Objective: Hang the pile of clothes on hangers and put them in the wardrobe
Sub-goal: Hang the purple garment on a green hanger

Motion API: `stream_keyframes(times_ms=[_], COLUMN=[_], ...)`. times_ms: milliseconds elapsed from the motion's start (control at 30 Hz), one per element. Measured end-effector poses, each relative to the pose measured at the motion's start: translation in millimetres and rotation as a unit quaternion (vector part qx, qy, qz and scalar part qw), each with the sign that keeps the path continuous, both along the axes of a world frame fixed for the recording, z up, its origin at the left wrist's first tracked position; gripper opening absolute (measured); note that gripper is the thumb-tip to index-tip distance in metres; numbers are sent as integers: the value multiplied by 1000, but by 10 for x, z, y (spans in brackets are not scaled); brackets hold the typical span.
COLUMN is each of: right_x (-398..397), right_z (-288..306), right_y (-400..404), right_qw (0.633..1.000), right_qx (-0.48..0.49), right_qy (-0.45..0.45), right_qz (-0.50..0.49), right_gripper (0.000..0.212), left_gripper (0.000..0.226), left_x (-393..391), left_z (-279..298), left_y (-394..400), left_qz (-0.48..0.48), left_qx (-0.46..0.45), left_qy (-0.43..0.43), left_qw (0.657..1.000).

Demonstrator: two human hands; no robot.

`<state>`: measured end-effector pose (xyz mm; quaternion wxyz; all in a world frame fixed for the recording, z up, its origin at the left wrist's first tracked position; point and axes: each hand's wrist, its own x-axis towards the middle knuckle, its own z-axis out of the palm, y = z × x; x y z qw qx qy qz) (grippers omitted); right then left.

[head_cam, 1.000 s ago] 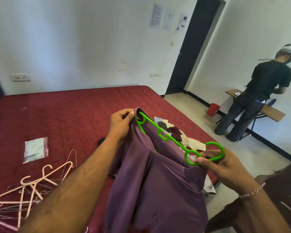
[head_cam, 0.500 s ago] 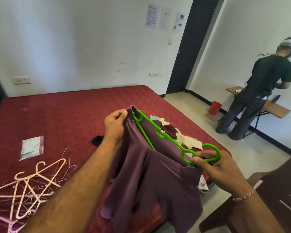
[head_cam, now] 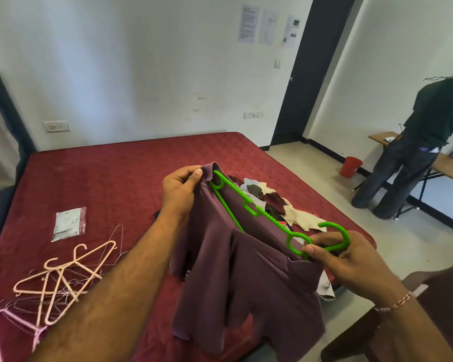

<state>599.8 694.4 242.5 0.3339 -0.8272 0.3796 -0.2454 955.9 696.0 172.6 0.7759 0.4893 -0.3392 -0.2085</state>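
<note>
A purple garment (head_cam: 246, 283) hangs in the air over the near edge of the red bed (head_cam: 110, 178). A bright green plastic hanger (head_cam: 256, 212) lies partly inside its top opening. My left hand (head_cam: 181, 192) pinches the garment's far upper corner beside the hanger's end. My right hand (head_cam: 343, 262) grips the hanger's hook end together with the near edge of the cloth. Behind the garment, a pile of clothes (head_cam: 275, 205) in white, maroon and dark colours lies on the bed.
Pink plastic and thin wire hangers (head_cam: 60, 278) lie tangled on the bed at the left, with a small plastic packet (head_cam: 68, 223) beyond them. A person (head_cam: 416, 147) stands at a wooden bench (head_cam: 447, 163) at the right, near a red bucket (head_cam: 350, 167). Dark furniture (head_cam: 429, 309) sits at the bottom right.
The view has shifted slightly. Both hands keep their hold, and the garment with the hanger has sunk a little lower and spread wider.
</note>
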Motion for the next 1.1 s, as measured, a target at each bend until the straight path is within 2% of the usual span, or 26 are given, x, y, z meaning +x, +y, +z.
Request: stream_keyframes(times_ms=[133, 233, 300, 400, 533, 667, 733, 767, 800, 833, 867, 900, 967, 1033, 1067, 1100], right_x=[-3, 21, 19, -2, 33, 20, -25, -58, -82, -111, -130, -138, -115, -63, -23, 35], right_z=[241, 378, 450, 550, 670, 736, 779, 819, 870, 904, 921, 907, 800, 648, 565, 479], right_y=[15, 34, 79, 170, 215, 228, 193, 159, 112, 61, 21, 1, -4, -34, -62, -83], right_qw=[999, 999, 998, 995, 990, 992, 991, 989, 986, 981, 974, 968, 970, 982, 984, 983], right_qx=[1, -26, -27, -28, -15, -30, -7, 13, 32, 44, 46, 38, 12, -7, -12, -10], right_qy=[25, 35, 48, 77, 105, 93, 102, 116, 135, 163, 200, 231, 233, 187, 179, 183], right_qz=[29, 20, 15, 61, 96, 76, 86, 87, 88, 92, 95, 92, 71, 33, 19, 12], right_gripper=[10, 11, 12, 10, 12, 13, 8, 6, 7, 11, 15, 19, 20, 16, 12, 9], left_gripper=[41, 26, 20, 18, 13, 14, 13, 13, 15, 17, 20, 22, 22, 20, 20, 22], left_x=[42, 4, -24, 11, -56, -133, -47, 14, 93, 167, 261, 331, 319, 185, 106, -9], left_z=[50, 88, 123, 198, 329, 456, 543, 559, 583, 629, 664, 720, 799, 634, 378, 95], left_y=[66, 89, 142, 184, 206, 355, 377, 359, 334, 329, 325, 335, 354, 295, 254, 257], left_qz=[-2, 49, 70, 100, 129, 83, 62, 68, 91, 119, 154, 166, 103, 3, -38, -78], left_qx=[1, -13, -20, -23, -11, -43, -24, -5, 13, 19, 11, -6, 3, 98, 162, 218], left_qy=[-39, -17, -66, -194, -207, -382, -471, -470, -414, -316, -224, -171, -219, -324, -348, -334], left_qw=[999, 999, 995, 976, 970, 919, 880, 880, 906, 941, 962, 971, 970, 941, 922, 914])
